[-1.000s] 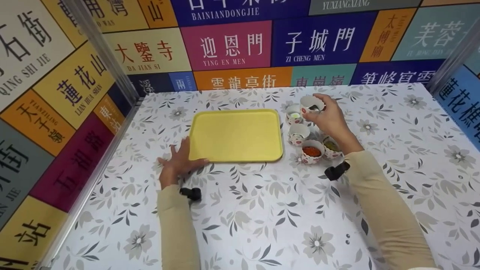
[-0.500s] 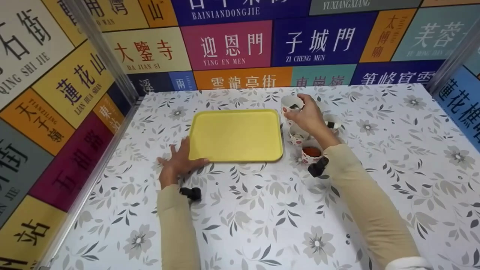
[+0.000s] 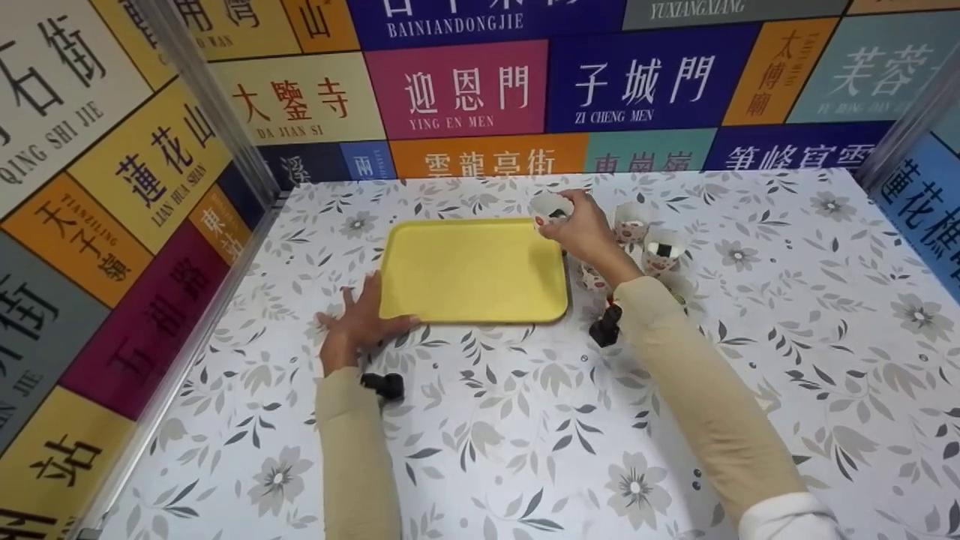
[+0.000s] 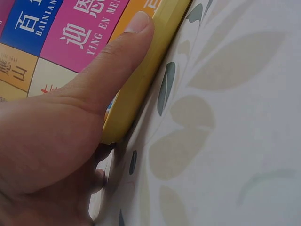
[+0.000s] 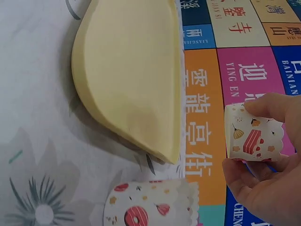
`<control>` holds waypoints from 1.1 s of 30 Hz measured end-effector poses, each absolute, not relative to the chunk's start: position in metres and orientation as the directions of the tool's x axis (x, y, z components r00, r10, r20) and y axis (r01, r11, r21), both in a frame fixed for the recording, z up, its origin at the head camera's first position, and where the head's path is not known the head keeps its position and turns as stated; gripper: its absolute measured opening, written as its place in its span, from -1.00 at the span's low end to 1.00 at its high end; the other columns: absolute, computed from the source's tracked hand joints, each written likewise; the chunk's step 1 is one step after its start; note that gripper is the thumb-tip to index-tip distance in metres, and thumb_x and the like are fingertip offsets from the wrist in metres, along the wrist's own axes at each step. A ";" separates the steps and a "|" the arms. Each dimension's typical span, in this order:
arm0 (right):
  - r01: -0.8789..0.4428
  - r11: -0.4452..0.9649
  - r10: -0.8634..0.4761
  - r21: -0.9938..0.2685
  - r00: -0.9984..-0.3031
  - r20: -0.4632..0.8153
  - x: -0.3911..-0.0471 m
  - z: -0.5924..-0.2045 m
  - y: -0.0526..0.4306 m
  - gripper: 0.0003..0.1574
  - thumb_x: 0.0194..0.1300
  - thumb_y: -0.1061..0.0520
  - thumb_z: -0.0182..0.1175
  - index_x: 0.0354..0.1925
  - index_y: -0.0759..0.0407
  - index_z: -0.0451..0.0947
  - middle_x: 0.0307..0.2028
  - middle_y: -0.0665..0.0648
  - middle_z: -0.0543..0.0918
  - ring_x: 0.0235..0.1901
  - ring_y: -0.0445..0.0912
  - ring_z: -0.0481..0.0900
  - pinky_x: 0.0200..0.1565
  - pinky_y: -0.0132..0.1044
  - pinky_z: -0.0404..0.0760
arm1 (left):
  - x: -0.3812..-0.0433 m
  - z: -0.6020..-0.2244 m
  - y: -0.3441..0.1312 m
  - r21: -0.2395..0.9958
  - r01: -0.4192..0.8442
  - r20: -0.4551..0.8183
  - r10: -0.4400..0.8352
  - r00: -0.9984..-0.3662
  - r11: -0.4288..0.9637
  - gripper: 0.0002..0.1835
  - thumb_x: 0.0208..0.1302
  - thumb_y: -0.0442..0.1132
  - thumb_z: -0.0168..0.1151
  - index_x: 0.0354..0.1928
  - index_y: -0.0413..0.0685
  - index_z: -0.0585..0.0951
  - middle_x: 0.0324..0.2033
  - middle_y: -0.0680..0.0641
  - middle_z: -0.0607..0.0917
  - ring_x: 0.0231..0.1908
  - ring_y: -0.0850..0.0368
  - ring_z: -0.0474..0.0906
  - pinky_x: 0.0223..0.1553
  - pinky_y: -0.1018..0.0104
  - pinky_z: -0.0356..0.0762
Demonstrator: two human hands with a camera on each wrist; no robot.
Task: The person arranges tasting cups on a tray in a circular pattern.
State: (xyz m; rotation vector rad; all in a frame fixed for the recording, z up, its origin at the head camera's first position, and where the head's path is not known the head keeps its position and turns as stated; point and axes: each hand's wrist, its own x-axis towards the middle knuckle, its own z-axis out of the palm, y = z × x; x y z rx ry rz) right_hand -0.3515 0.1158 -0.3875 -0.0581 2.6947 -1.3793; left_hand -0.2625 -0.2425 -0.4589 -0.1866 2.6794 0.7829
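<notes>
My right hand (image 3: pixel 589 229) holds a printed paper baking cup (image 3: pixel 547 206) between thumb and fingers, over the back right corner of the yellow tray (image 3: pixel 472 270). Something dark shows inside this cup. The right wrist view has the same hand pinching the cup (image 5: pixel 256 134), which carries cake-slice pictures. At the tray's front left corner rests my left hand (image 3: pixel 358 322), its fingers spread. In the left wrist view its straight thumb (image 4: pixel 120 59) lies along the tray's edge (image 4: pixel 146 70); the other fingers are mostly hidden.
Several similar cups stand right of the tray. One (image 3: pixel 630 223) is behind; another (image 3: pixel 663 255) holds something white with a black strip. A cup (image 3: pixel 592 279) near the tray is partly hidden by my right arm. Patterned cloth (image 3: pixel 495 420) covers the table; lettered walls (image 3: pixel 465 90) enclose it.
My right hand has carried the paper cup leftward, from above the other cups to the tray's back right corner. My left hand has stayed at the tray.
</notes>
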 end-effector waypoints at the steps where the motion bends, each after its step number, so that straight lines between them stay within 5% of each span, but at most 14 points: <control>1: 0.012 0.590 -0.089 -0.807 -0.993 -0.080 -0.352 -0.388 0.113 -0.02 0.29 -0.01 0.30 0.53 0.10 0.09 0.45 0.24 0.25 -0.10 0.00 0.47 0.11 -0.05 0.53 | -0.263 -0.459 -0.243 0.499 -0.219 -0.359 -0.030 -0.933 0.838 0.37 0.00 0.53 0.27 0.60 0.23 -0.37 0.61 -0.04 -0.34 0.53 -0.32 -0.65 0.22 -0.60 -0.79; 11: 0.011 0.625 -0.061 -0.781 -0.996 -0.062 -0.362 -0.390 0.085 -0.06 0.24 0.03 0.38 0.49 0.07 0.21 0.40 0.29 0.20 0.11 0.05 0.36 0.33 -0.04 0.41 | -0.262 -0.456 -0.242 0.517 -0.231 -0.357 -0.037 -0.933 0.824 0.33 0.04 0.50 0.28 0.60 0.27 -0.35 0.61 -0.02 -0.34 0.53 -0.29 -0.66 0.22 -0.58 -0.81; 21: -0.057 0.590 -0.123 -0.805 -0.992 -0.020 -0.366 -0.404 0.070 -0.08 0.19 0.12 0.40 0.45 0.23 0.29 0.39 0.36 0.29 0.27 0.11 0.39 0.39 -0.06 0.37 | -0.263 -0.459 -0.241 0.504 -0.204 -0.348 -0.019 -0.937 0.839 0.17 0.24 0.47 0.09 0.61 0.21 -0.34 0.62 -0.04 -0.32 0.54 -0.31 -0.65 0.22 -0.63 -0.75; 33: -0.039 0.547 -0.147 -0.836 -0.988 -0.051 -0.367 -0.410 0.054 -0.10 0.16 0.14 0.41 0.42 0.20 0.33 0.28 0.33 0.37 0.08 0.04 0.41 0.27 -0.12 0.44 | -0.262 -0.460 -0.243 0.466 -0.195 -0.353 -0.020 -0.935 0.863 -0.08 0.46 0.16 -0.10 0.60 0.15 -0.39 0.62 -0.02 -0.34 0.55 -0.28 -0.61 0.25 -0.59 -0.75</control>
